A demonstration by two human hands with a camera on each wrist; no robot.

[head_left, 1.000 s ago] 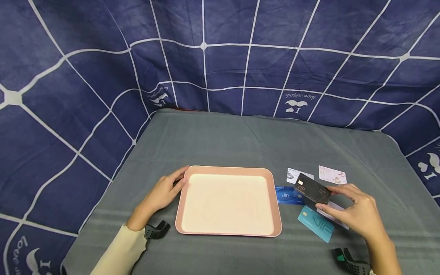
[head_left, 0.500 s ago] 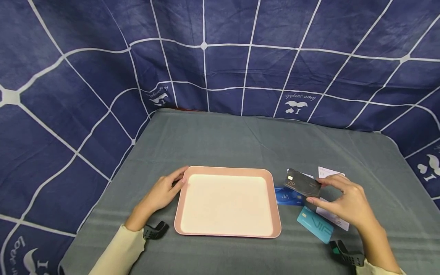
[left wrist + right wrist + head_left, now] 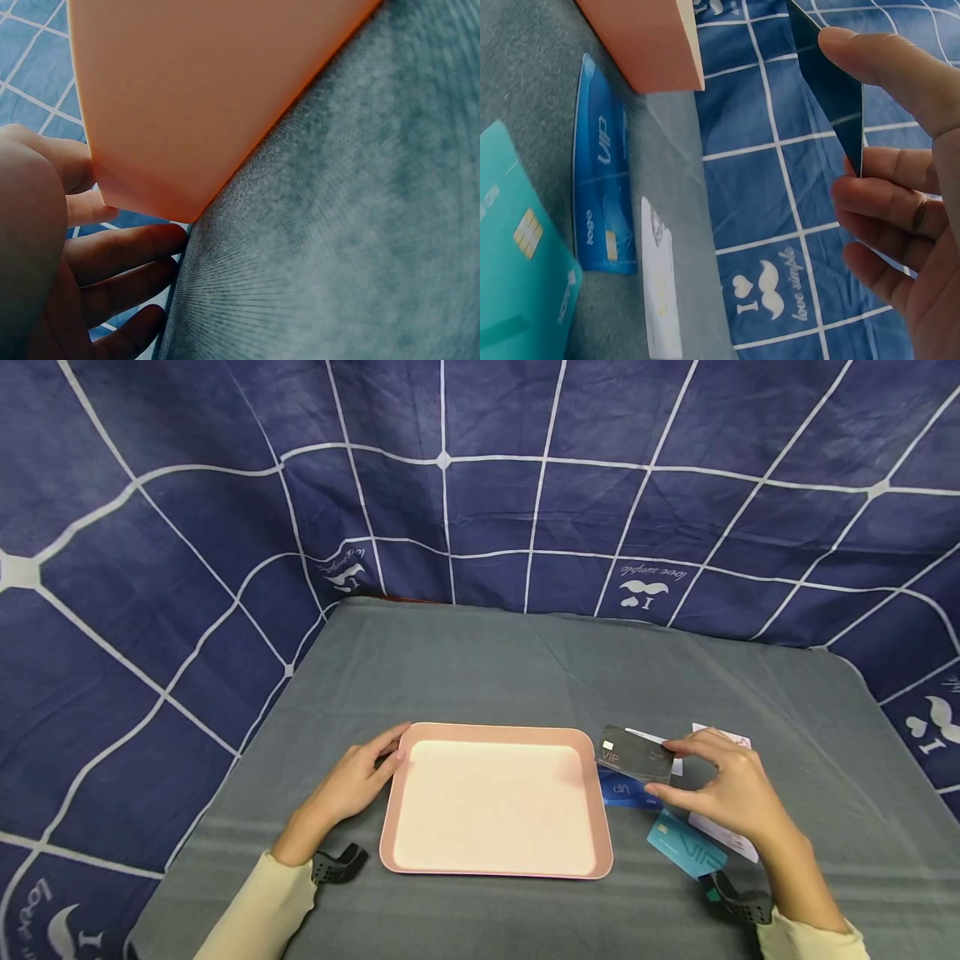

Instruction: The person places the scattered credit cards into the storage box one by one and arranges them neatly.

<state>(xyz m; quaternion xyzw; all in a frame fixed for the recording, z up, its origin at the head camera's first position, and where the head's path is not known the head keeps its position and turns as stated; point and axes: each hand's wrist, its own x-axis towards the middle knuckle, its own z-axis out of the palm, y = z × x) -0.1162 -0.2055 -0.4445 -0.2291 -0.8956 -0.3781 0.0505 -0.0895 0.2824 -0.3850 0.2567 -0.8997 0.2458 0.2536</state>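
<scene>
Black VIP card [image 3: 633, 755] is in the air, just beside the right side of the pink tray [image 3: 602, 835], and from above it covers parts of the white card [image 3: 677, 767] and the blue card [image 3: 626, 790]. We hold it with our right hand [image 3: 723, 779] in a narrow pinch at one end; in the right wrist view the thumb is on one face and other fingers meet the opposite edge. Such a card probably bends easily, so our pinch should be firm but not strong. The free end is very near the tray's rim, therefore we do well to give it enough height, so that it does not knock there.

Our left hand [image 3: 362, 779] rests at the far left corner of the tray, its fingers rather straight and touching it. This light contact is useful, we believe, because the tray could slide if we bump it.

Near our right forearm we must be more careful: the black wrist strap [image 3: 738, 902] is close to the teal card [image 3: 686, 843], and we cannot tell if they touch. With the wrist a little raised, we would not drag this card over the grey cloth [image 3: 465, 660].
</scene>
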